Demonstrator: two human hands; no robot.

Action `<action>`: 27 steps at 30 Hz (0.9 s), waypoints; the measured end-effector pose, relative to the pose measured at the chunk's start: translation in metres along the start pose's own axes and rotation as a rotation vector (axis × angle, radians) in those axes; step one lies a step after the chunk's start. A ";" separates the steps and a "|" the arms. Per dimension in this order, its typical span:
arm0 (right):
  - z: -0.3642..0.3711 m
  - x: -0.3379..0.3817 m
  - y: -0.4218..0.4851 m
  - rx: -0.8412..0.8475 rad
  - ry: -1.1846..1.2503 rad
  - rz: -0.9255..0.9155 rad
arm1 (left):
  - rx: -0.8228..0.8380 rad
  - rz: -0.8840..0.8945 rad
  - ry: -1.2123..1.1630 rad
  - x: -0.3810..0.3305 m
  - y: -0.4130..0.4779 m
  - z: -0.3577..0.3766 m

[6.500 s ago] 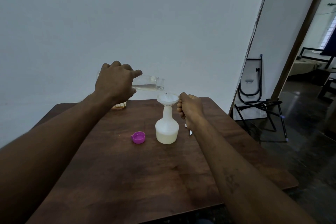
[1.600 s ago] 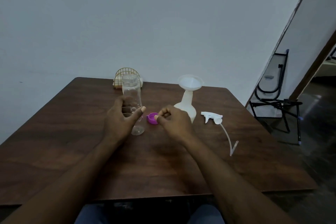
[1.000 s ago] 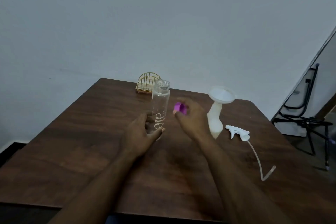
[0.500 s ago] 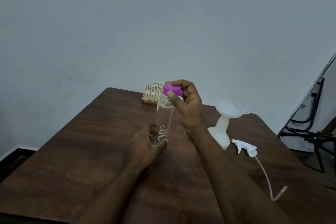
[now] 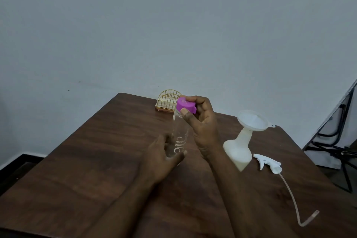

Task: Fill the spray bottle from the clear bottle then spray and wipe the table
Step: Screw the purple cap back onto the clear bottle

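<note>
Clear bottle (image 5: 178,137) is held upright at the table (image 5: 87,170), its lower part gripped by the left hand (image 5: 162,158), w/ fingers & thumb curled round it; the base is hidden behind that hand. The purple cap (image 5: 185,106) is set at the bottle's mouth, above the left hand, and is pinched btwn thumb & fingers of the right hand (image 5: 202,125). Whether it is threaded on can't be told. Just right of the right wrist the white spray bottle (image 5: 238,149) is stood, w/ a white funnel (image 5: 252,120) seated in its neck. The detached trigger head (image 5: 268,163), w/ its long tube, is laid further right. Just beyond the right hand's fingers a gold wire holder (image 5: 168,100) is seen.
</note>
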State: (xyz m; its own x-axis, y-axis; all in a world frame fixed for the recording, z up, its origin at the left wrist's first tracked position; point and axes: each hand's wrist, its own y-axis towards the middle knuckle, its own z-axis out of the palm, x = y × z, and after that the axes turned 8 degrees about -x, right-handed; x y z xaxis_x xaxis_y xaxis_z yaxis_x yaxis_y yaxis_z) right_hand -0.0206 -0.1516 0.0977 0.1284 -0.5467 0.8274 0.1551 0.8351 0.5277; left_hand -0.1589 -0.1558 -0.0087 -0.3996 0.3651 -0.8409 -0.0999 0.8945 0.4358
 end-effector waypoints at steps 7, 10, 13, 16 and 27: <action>-0.007 -0.005 -0.003 -0.015 0.016 -0.043 | 0.055 0.091 -0.141 -0.003 0.011 0.000; -0.017 -0.007 -0.005 -0.091 0.042 -0.073 | 0.044 0.226 0.047 -0.004 0.025 0.003; -0.030 -0.014 -0.011 -0.154 0.015 -0.083 | -0.024 0.318 0.197 0.000 0.043 0.001; -0.038 -0.024 -0.018 -0.176 -0.002 -0.095 | -0.054 0.310 0.227 0.012 0.049 0.000; -0.036 -0.039 -0.013 -0.415 -0.070 -0.117 | 0.090 0.336 0.112 0.014 0.042 -0.001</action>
State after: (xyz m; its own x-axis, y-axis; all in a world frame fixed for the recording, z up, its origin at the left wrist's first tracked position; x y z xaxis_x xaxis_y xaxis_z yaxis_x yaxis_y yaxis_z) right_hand 0.0081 -0.1430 0.0515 0.0218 -0.6191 0.7850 0.5474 0.6644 0.5088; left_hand -0.1694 -0.1132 -0.0014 -0.4942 0.6165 -0.6129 0.1322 0.7501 0.6480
